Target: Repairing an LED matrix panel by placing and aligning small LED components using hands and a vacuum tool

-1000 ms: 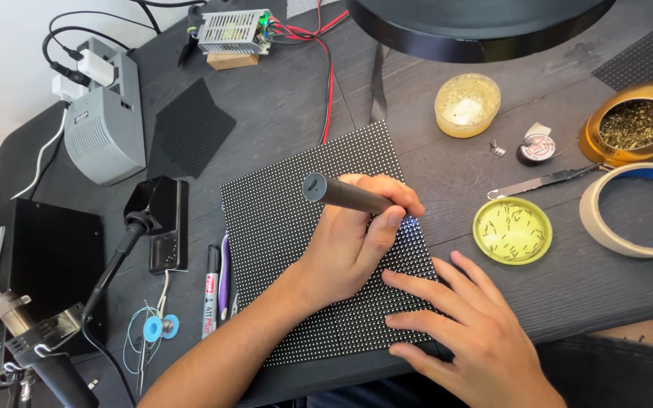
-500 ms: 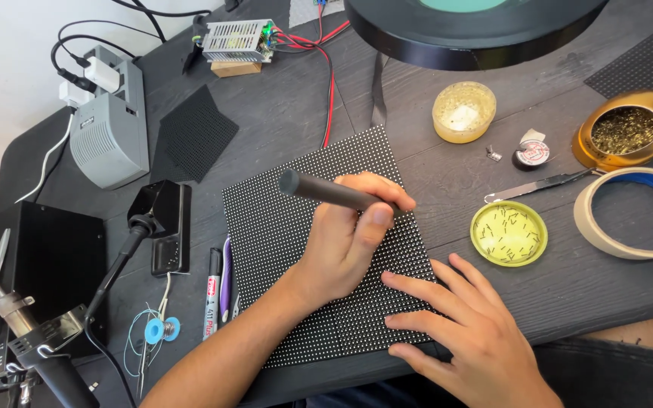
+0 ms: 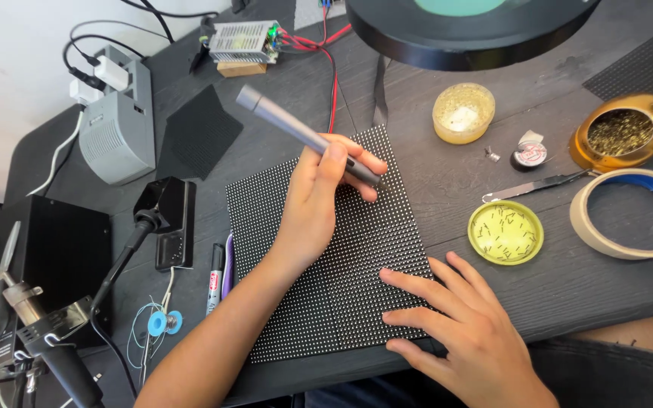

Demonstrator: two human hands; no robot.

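A black dotted LED matrix panel (image 3: 341,295) lies flat on the dark desk in front of me. My left hand (image 3: 311,211) reaches over it from the lower left, shut on a grey pen-shaped tool (image 3: 289,128). The tool's tip touches the panel's upper right part, and its back end slants up to the left. On the panel's lower right corner, my right hand (image 3: 455,332) lies flat with its fingers spread and nothing in it.
Right of the panel are a yellow dish of small parts (image 3: 505,232), tweezers (image 3: 538,185), a tape roll (image 3: 629,215), a brass wool pot (image 3: 625,132) and a yellow jar (image 3: 462,113). A round lamp head (image 3: 470,30) hangs above. A grey box (image 3: 119,128), black pad (image 3: 202,132) and marker (image 3: 213,279) lie left.
My left hand has moved up the panel with the tool, whose back end now slants further up and left. My right hand stays flat on the lower right corner.
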